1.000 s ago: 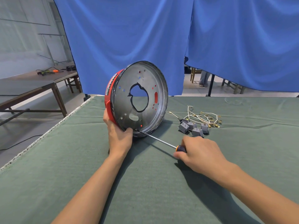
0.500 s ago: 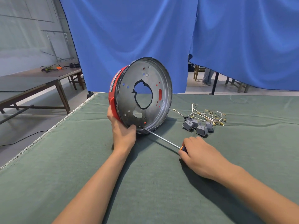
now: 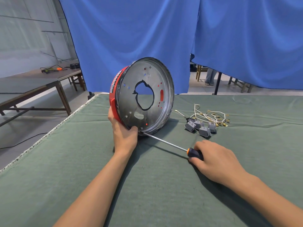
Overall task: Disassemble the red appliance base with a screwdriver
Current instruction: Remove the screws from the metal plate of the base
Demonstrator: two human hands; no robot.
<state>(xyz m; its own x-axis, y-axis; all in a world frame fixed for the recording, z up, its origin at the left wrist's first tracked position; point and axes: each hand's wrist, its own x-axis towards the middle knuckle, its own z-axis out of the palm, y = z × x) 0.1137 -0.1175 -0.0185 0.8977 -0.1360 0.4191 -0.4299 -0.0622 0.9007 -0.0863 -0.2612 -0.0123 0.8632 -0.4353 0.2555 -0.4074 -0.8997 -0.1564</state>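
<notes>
Head view: the round red appliance base with its bare silver metal underside (image 3: 144, 97) stands tilted on its rim on the green cloth-covered worktop (image 3: 82, 161), toward the far left corner, its holed metal face turned this way. The left hand (image 3: 125, 134) clasps the lower left edge of that base, thumb hooked over the metal rim, fingers round the red shell — a firm grip on the base. The long screwdriver with steel shaft and black-and-orange handle (image 3: 165, 142) lies low and slanted, its tip meeting the base's bottom rim right beside the left thumb. The right hand (image 3: 214, 163) wraps its grip round the handle, knuckles up, resting near the cloth. Just beside the base, toward the far right, sits a cluster of small grey plastic blocks (image 3: 199, 127) touching a tangle of white wires with brass terminals (image 3: 211, 116). Blue curtains (image 3: 131, 38) hang behind the far edge.
</notes>
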